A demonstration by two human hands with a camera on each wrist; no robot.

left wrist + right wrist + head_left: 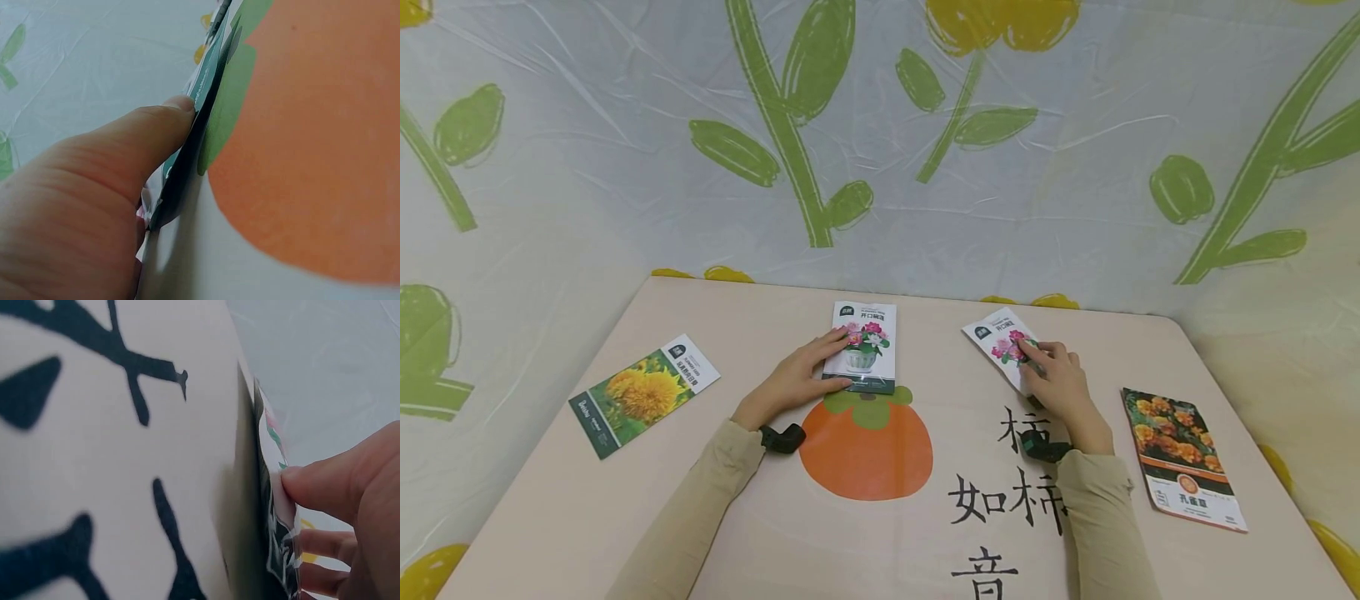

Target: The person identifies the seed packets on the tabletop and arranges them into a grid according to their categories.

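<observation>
My left hand [797, 375] rests on a white seed packet [880, 367] with pink flowers in a pot, its fingers extended over the left side and its thumb near the lower corner. In the left wrist view the thumb [169, 115] touches the packet's printed face. My right hand [1060, 383] grips a matching seed packet [1000, 329] that lies slanted, with thumb and bent fingers at its lower part, which is hidden. In the right wrist view the thumb [312, 487] presses near the edge of the packet [269, 450], which casts a shadow on the tablecloth.
On the left lies a green seed packet [647, 392] with a yellow flower. A packet with orange flowers [1180, 450] lies on the right. The pale tablecloth [865, 550] bears a printed persimmon [865, 454] and black characters. Behind it hangs a flower-patterned sheet [647, 133].
</observation>
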